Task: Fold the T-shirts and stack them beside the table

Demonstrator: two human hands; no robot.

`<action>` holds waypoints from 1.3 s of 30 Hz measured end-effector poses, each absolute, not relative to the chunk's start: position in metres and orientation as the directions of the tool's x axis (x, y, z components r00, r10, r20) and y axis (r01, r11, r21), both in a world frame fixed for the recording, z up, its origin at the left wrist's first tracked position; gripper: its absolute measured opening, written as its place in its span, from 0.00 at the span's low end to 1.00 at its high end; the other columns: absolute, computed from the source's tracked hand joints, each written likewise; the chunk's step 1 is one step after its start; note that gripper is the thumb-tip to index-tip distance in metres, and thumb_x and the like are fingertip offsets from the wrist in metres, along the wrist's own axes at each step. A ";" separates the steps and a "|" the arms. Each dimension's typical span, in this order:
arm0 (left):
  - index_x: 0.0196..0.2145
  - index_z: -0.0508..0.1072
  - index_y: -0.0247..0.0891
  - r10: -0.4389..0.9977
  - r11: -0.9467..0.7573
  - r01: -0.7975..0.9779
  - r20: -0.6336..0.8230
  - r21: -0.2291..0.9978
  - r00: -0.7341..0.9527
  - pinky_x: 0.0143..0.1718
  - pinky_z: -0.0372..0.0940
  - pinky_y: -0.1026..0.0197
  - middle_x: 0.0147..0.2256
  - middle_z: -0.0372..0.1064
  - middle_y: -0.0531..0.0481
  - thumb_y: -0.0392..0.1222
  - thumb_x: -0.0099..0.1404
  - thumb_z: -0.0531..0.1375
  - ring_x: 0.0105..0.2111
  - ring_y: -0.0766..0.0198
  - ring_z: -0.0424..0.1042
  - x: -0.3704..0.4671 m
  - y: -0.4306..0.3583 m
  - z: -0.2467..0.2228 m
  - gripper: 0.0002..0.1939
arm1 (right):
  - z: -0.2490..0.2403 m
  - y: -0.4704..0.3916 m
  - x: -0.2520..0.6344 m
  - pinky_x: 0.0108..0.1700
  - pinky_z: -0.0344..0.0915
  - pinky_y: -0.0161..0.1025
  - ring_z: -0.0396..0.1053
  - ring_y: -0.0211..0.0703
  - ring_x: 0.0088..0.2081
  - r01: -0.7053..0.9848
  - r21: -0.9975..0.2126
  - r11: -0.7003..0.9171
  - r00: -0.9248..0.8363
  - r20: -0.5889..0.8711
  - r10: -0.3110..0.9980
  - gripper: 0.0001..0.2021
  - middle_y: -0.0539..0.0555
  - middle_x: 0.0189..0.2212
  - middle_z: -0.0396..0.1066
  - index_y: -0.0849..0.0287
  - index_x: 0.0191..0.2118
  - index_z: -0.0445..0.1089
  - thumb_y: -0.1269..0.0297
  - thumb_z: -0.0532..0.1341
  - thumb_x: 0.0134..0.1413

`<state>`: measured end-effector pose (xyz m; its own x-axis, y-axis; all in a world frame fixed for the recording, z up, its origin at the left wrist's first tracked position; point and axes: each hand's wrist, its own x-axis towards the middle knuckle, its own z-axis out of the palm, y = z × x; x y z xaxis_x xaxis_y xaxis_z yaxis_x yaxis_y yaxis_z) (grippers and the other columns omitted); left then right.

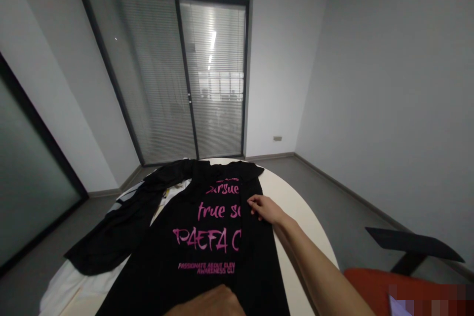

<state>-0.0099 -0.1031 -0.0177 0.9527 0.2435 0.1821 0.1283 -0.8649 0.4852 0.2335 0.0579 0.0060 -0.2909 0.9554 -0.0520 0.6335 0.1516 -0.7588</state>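
Observation:
A black T-shirt [218, 224] with pink lettering lies spread on a round white table [309, 210]. Its right side is folded inward, and the fold's edge cuts across the ends of the printed words. My right hand [264, 209] is closed, its fingertips pinching the fabric near that edge, toward the collar end. At the bottom of the view, my left hand [211, 303] is curled over the lower part of the shirt, along the line of the same fold. Only its back and knuckles show; the fingertips are hidden.
More clothes lie left of the shirt: a black garment [122, 224] and a white one [83, 281] beneath it, hanging toward the table's edge. A red chair [370, 284] with a black armrest [413, 243] stands at right. A blinds-covered glass door [155, 84] is ahead.

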 end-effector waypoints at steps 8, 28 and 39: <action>0.55 0.69 0.43 0.194 -0.968 0.144 0.254 0.205 0.948 0.50 0.65 0.62 0.51 0.74 0.48 0.48 0.74 0.55 0.50 0.61 0.72 0.027 -0.097 0.003 0.15 | 0.012 0.040 0.214 0.53 0.61 0.46 0.67 0.52 0.50 0.822 -0.304 0.482 -0.414 0.264 0.871 0.18 0.60 0.50 0.71 0.54 0.55 0.71 0.54 0.57 0.64; 0.68 0.56 0.48 0.716 -0.679 0.607 0.185 0.414 0.674 0.67 0.42 0.32 0.71 0.44 0.44 0.60 0.70 0.54 0.70 0.42 0.39 0.025 -0.025 0.011 0.33 | 0.004 0.149 0.290 0.57 0.62 0.43 0.71 0.51 0.54 0.814 -0.563 -0.141 0.233 0.095 0.968 0.18 0.63 0.51 0.75 0.60 0.53 0.72 0.66 0.52 0.63; 0.65 0.62 0.54 0.761 -0.581 0.602 0.103 0.548 0.641 0.68 0.42 0.35 0.70 0.48 0.51 0.57 0.72 0.52 0.70 0.46 0.42 0.022 -0.013 0.019 0.26 | 0.010 0.244 0.280 0.53 0.64 0.60 0.71 0.70 0.52 0.728 -0.555 -0.402 0.442 -0.068 0.894 0.26 0.71 0.46 0.75 0.62 0.41 0.80 0.43 0.57 0.55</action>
<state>0.0222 -0.0135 0.0187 0.6409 0.7607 0.1029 0.6020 -0.5812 0.5476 0.2802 0.2436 0.0096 0.4420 0.8944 -0.0685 0.7284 -0.4024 -0.5545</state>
